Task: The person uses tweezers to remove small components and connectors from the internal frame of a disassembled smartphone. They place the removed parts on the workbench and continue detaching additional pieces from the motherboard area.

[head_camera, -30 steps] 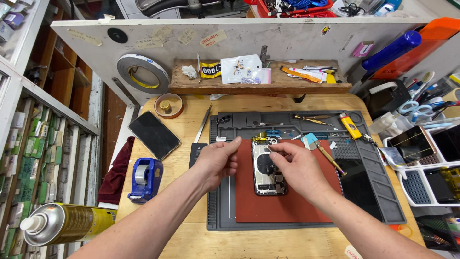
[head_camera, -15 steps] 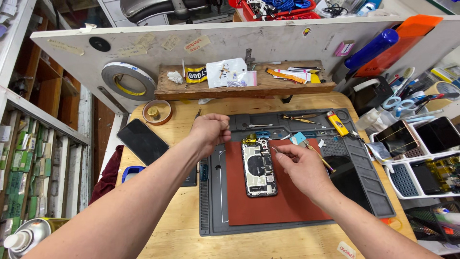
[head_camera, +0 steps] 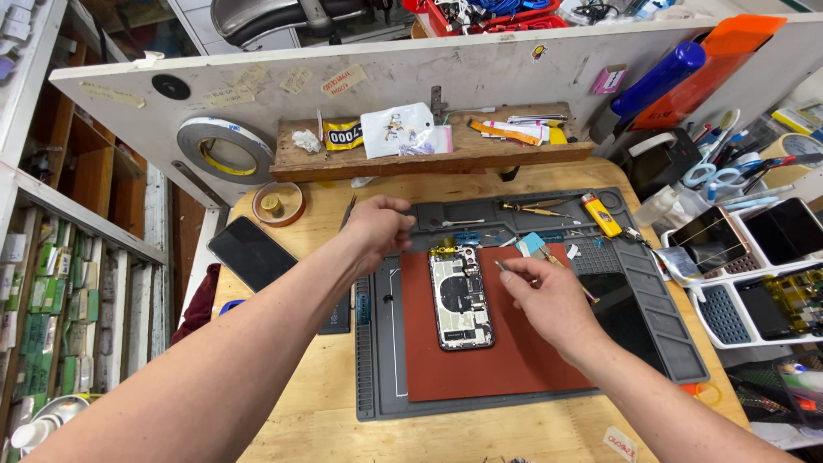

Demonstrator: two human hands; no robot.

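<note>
Opened phone [head_camera: 461,297] is lying back-off and face down on the red pad [head_camera: 506,360], long axis running away from the person, internals exposed: dark battery block, boards, a camera cluster at its far end. The red pad is sitting on the grey work mat [head_camera: 377,377], which is resting on the wooden bench [head_camera: 300,429].

Right hand [head_camera: 549,304] is hovering just right of the phone, not touching it. Thumb and forefinger are pressing together on a thin metal tool [head_camera: 507,268], probably tweezers; its tip is pointing toward the phone's upper right edge. Whether the tip is carrying a part cannot be told.

Left hand [head_camera: 381,230] is sitting just beyond the phone's far left corner, over the mat's upper edge. Fingers are curling inward, thumb meeting fingertips; whether anything is pinched between them cannot be told.

Beyond the phone, in the mat's far tray: a screwdriver [head_camera: 531,208], a yellow lighter [head_camera: 603,216], and a pale blue pick [head_camera: 531,244]. Left of the phone, off the mat, a dark handset [head_camera: 250,253] is lying flat. Further behind, a round dish [head_camera: 279,203] and a tape roll [head_camera: 225,147] leaning on the white board. Well right of the phone, white trays [head_camera: 729,317] are holding more handsets.
</note>
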